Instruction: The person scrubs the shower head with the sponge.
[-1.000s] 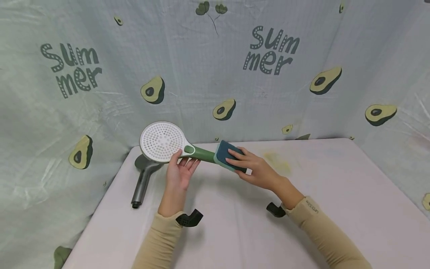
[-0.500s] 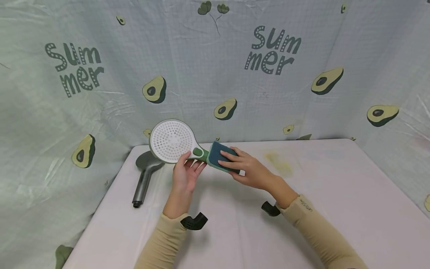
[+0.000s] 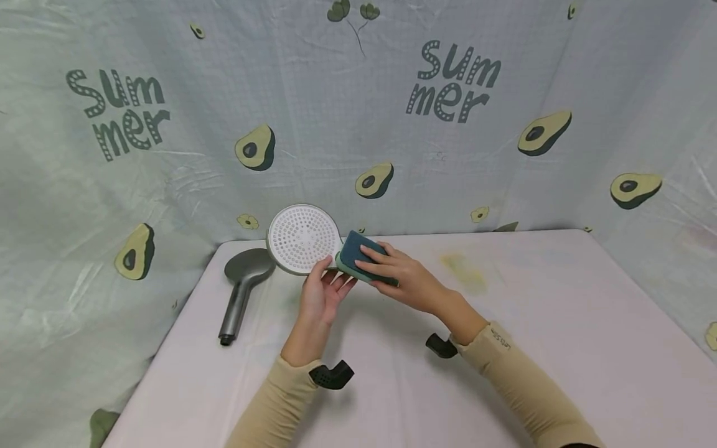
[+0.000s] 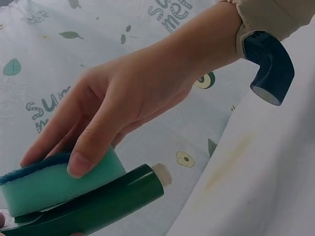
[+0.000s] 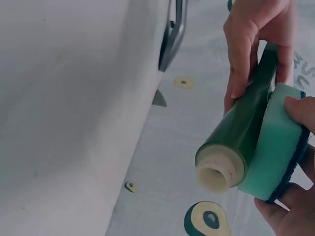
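Note:
My left hand holds a white and green shower head above the table, its round spray face turned toward me. The thumb lies at the front of its neck and the fingers are behind. My right hand grips a two-layer sponge, dark blue on top and mint green below. The mint side lies against the green handle, covering most of it in the head view. In the right wrist view, the handle's pale hollow end points toward the camera, with left-hand fingers around the far part.
A dark grey shower head lies on the white table at the left. Behind the table hangs a pale curtain printed with avocados and lettering. A yellowish stain marks the table's back right.
The white and green shower head has moved right with my left hand. My right hand has slid the sponge left along the handle toward the round head.

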The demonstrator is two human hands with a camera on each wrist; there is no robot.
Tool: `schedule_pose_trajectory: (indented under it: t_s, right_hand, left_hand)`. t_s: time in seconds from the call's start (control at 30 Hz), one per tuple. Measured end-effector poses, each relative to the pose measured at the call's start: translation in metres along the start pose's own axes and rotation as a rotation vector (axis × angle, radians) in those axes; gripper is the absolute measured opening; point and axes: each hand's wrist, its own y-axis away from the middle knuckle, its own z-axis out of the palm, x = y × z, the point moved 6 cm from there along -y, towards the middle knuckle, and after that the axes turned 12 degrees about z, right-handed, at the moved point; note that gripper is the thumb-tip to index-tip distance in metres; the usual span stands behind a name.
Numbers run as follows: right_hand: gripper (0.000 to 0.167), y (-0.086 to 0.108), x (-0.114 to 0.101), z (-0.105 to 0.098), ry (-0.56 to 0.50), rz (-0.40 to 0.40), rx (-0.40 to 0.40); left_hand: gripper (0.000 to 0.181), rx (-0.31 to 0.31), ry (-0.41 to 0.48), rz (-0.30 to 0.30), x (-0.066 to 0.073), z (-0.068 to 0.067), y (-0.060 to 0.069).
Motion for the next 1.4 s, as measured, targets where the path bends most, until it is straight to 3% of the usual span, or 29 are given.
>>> schedule_pose_trajectory:
  t_s: [0.2, 0.47, 0.53, 0.73, 0.9, 1.07, 1.2, 1.4]
  right_hand:
    - [0.051, 0.008, 0.006, 0.001, 0.019, 0.002, -0.071]
    - [0.049, 0.017, 0.017, -0.006, -0.012, 0.012, -0.043]
    - [0.048, 0.015, 0.013, -0.003, 0.043, 0.0, -0.022]
    - [0.052, 0.013, -0.009, 0.008, 0.343, -0.099, 0.093]
    - [0.052, 0.014, -0.012, 0.004, 0.425, -0.119, 0.109]
    - [0.05, 0.015, -0.005, -0.002, 0.33, -0.067, 0.096]
    - [0.047, 0.01, -0.002, -0.001, 0.2, -0.011, 0.072]
    - [0.045, 0.004, 0.009, -0.005, -0.061, 0.136, -0.102]
  left_hand:
    - [0.034, 0.052, 0.037, -0.001, 0.003, -0.004, -0.002]
    - [0.026, 0.092, 0.053, -0.008, 0.007, -0.007, -0.006]
    - [0.029, 0.09, 0.031, -0.012, 0.004, -0.007, -0.005]
    - [0.032, 0.103, 0.035, -0.022, -0.009, -0.003, -0.001]
    - [0.037, 0.146, 0.049, 0.006, -0.003, -0.005, -0.003]
    - [0.03, 0.134, 0.039, 0.037, 0.002, -0.005, -0.005]
    - [0.024, 0.077, 0.017, 0.003, -0.003, -0.001, -0.003]
    - [0.024, 0.067, 0.029, -0.01, -0.002, -0.002, -0.002]
